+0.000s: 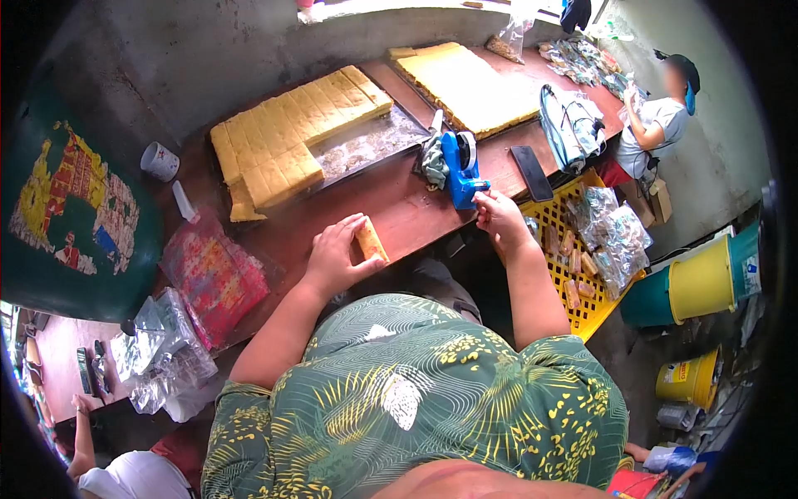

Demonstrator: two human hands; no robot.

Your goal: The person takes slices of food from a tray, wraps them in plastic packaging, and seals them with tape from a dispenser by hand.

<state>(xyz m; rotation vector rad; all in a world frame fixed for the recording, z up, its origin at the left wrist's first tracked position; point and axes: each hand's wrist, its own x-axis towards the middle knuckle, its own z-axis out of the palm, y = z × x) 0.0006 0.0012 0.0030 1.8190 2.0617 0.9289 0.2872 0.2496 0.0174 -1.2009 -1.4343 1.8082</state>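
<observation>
A slice of yellow cake (371, 240) is in my left hand (334, 254), between the thumb and fingers, above the table's front edge. My right hand (499, 219) is at the cutter end of a blue tape dispenser (459, 176), its fingertips pinched on the tape there; the strip itself is hard to make out. Behind the dispenser's near side lies a crumpled grey-green cloth (435, 160). Ahead of my left hand, a large sheet of cake (274, 137) cut into bars rests on a dark tray (374, 146), partly bare.
A second cake sheet (465, 87) lies farther right. Beside the dispenser is a black phone (531, 173). A yellow crate (592, 320) at my right holds wrapped pieces. Plastic bags (162, 353) and a green drum (50, 274) are leftward. Another person (657, 125) works at far right.
</observation>
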